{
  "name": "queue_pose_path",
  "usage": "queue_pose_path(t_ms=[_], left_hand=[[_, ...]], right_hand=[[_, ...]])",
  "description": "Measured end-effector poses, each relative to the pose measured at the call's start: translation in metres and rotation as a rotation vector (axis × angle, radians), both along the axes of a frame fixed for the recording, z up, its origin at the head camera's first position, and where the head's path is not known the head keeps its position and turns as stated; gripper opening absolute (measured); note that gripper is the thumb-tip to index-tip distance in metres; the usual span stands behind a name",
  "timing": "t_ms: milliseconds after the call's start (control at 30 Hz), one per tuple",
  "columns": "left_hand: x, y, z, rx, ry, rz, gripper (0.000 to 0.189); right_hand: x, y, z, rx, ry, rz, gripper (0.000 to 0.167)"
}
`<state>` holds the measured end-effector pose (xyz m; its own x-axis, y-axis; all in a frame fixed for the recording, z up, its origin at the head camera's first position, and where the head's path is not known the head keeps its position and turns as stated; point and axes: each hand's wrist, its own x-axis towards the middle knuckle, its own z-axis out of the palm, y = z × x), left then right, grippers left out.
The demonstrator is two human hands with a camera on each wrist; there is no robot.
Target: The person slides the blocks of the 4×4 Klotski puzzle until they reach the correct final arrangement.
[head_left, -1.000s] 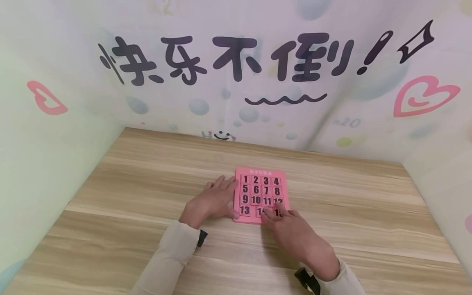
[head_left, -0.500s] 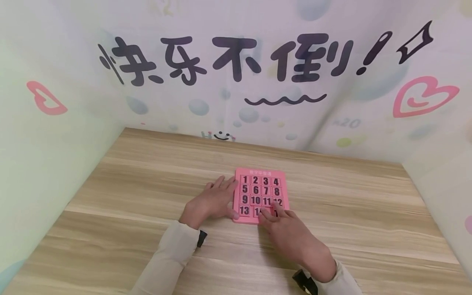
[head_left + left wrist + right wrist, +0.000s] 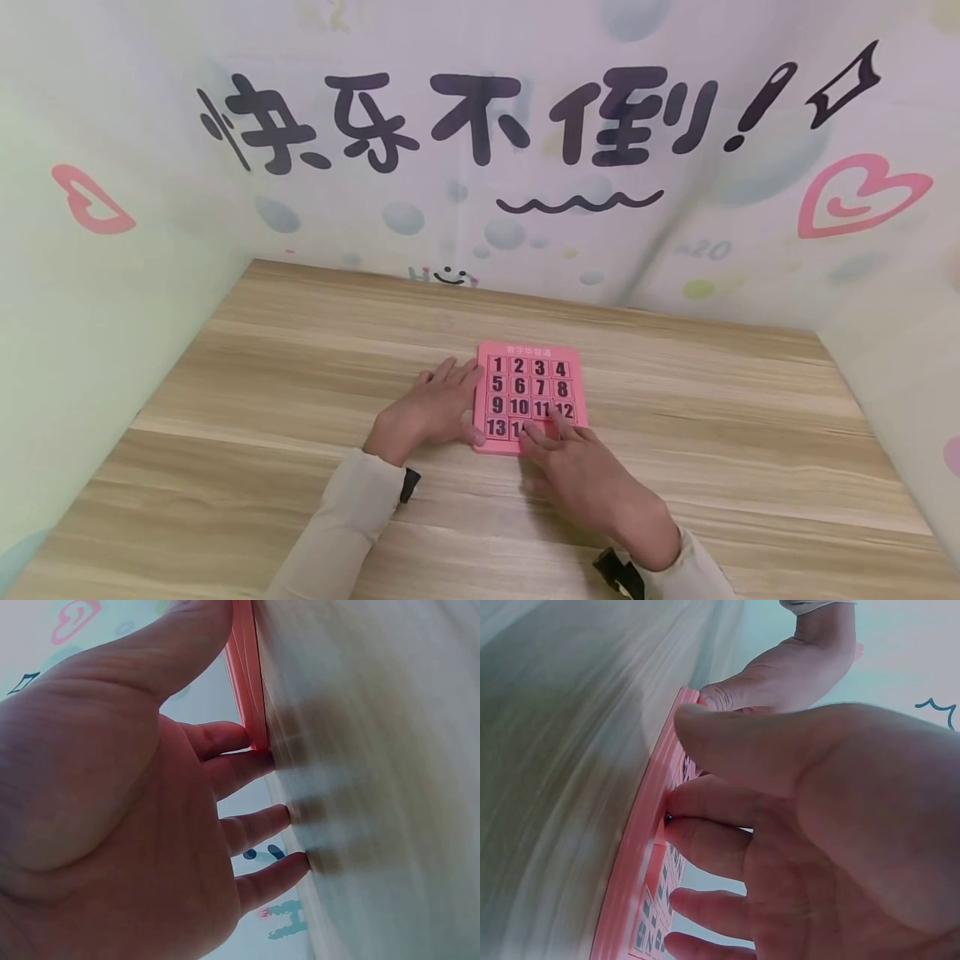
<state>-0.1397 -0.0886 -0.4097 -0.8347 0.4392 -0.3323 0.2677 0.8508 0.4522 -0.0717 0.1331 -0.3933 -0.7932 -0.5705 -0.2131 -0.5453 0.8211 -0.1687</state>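
A pink number slide puzzle (image 3: 530,352) lies flat on the wooden table, its rows reading 1 to 12 in order. Tile 13 (image 3: 496,427) sits at the left of the bottom row, with the partly covered tile 14 (image 3: 515,428) beside it. My left hand (image 3: 437,408) rests along the puzzle's left edge, fingers spread on the table and thumb at the lower left corner. With straight fingers, my right hand (image 3: 592,475) touches the bottom row from the front. Its fingers hide the rest of that row, tile 15 included. In the right wrist view, the fingertips (image 3: 676,801) meet the tiles.
The wooden table (image 3: 300,350) surrounds the puzzle. A pale printed cloth (image 3: 450,208) with large black characters stands behind it, and more cloth hangs at both sides.
My right fingers have slid left along the bottom row, and tile 14 has moved left up against tile 13. My left hand stays in place on the puzzle's edge.
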Motion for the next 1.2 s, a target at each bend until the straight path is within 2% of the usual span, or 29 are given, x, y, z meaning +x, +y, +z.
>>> queue_pose_path(t_ms=[300, 900, 1067, 1200], left_hand=[[-0.001, -0.001, -0.002, -0.003, -0.008, 0.004, 0.099], [-0.002, -0.004, -0.004, -0.013, 0.007, -0.007, 0.099], [-0.001, -0.005, -0.003, -0.019, 0.01, -0.01, 0.099], [-0.001, -0.003, -0.003, -0.015, 0.007, -0.012, 0.1]], right_hand=[[0.0, -0.003, -0.002, -0.035, -0.012, -0.009, 0.053], [0.0, -0.003, 0.001, 0.007, -0.025, -0.016, 0.053], [-0.003, 0.004, 0.003, 0.014, -0.038, -0.006, 0.056], [-0.005, 0.017, 0.007, 0.002, -0.014, -0.022, 0.06]])
